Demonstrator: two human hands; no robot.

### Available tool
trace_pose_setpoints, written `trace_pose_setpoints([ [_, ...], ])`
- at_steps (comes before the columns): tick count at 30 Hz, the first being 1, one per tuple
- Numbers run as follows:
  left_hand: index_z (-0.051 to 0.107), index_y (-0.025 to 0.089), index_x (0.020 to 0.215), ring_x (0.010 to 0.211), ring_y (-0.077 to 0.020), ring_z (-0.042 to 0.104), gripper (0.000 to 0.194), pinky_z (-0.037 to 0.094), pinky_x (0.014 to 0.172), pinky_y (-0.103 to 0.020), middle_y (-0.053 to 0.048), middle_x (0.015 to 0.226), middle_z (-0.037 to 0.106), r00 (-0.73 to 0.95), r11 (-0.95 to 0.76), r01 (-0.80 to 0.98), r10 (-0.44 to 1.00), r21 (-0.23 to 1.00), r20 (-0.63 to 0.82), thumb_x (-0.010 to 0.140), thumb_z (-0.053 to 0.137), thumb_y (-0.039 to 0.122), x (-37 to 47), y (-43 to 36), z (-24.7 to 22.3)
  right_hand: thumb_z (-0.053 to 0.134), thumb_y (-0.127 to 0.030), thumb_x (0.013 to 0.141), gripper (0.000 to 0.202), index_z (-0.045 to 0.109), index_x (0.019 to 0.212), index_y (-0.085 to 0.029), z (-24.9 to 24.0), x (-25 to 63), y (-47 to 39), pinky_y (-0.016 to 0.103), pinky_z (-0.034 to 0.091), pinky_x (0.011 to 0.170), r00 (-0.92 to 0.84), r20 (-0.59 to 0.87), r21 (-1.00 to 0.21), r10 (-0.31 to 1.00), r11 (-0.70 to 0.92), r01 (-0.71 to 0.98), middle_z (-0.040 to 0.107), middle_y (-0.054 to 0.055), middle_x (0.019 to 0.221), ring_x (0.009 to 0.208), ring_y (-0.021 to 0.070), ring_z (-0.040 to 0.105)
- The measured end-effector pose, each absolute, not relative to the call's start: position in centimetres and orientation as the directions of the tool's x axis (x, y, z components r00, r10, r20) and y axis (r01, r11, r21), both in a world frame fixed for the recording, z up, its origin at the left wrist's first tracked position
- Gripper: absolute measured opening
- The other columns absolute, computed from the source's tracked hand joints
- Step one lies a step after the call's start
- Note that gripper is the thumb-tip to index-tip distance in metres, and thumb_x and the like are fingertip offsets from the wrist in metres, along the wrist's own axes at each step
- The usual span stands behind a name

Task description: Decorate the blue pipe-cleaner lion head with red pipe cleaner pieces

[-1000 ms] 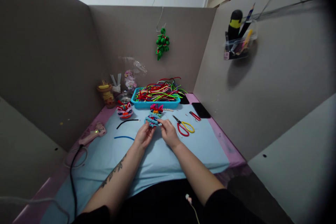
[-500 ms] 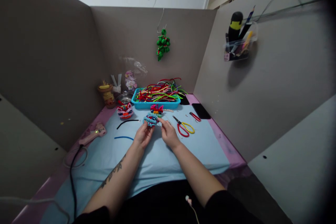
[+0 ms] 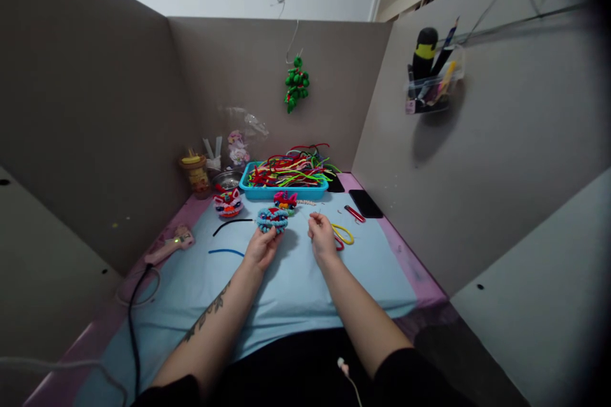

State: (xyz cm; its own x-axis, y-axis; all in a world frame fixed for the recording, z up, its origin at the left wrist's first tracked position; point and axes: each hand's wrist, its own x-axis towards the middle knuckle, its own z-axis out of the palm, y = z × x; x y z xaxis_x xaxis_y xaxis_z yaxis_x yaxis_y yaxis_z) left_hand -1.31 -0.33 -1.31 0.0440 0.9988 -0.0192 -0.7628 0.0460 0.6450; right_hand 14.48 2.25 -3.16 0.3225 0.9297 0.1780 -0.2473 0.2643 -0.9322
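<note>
My left hand (image 3: 262, 248) grips a light-blue and red lion-head figure (image 3: 272, 220) made of fuzzy pipe cleaners, held just above the cloth. Its fingers wrap the lower edge. My right hand (image 3: 321, 235) is apart from the figure, to its right, with thumb and fingers pinched together. A faint thin strand seems to be at those fingertips, too fine to name. Scissors with one yellow and one red handle (image 3: 344, 233) lie beside and partly behind my right hand. Behind the held figure sit a magenta and blue pipe-cleaner head (image 3: 285, 200) and a pink and red one (image 3: 228, 203).
A blue tray (image 3: 286, 193) of colourful pipe cleaners stands at the back. A black strip (image 3: 231, 222) and a blue strip (image 3: 225, 251) lie left. A pink glue gun (image 3: 172, 247) rests far left. At right are a red cutter (image 3: 354, 213) and a black phone (image 3: 366, 203).
My right hand has left the figure and moved right, now covering the scissors' blades. The figure, still in my left hand, has shifted slightly left and turned to show more of its front.
</note>
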Motion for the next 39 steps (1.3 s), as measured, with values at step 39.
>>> trace_pose_setpoints([
  [39,0.059,0.016,0.097,0.088,-0.0154,0.064,0.031,0.049,0.086,-0.03,-0.006,0.097,0.065,0.136,0.12,-0.713,0.99,0.69,-0.032,0.069,0.07,0.007,-0.9,-0.3,-1.7,0.057,-0.031,0.073,0.026,0.059,0.095,-0.019,-2.9,13.8,1.2,0.023,0.038,0.05,0.24,0.319,-0.948,0.917,0.313,0.065,0.052,0.0,0.077,0.053,0.0104,0.042],
])
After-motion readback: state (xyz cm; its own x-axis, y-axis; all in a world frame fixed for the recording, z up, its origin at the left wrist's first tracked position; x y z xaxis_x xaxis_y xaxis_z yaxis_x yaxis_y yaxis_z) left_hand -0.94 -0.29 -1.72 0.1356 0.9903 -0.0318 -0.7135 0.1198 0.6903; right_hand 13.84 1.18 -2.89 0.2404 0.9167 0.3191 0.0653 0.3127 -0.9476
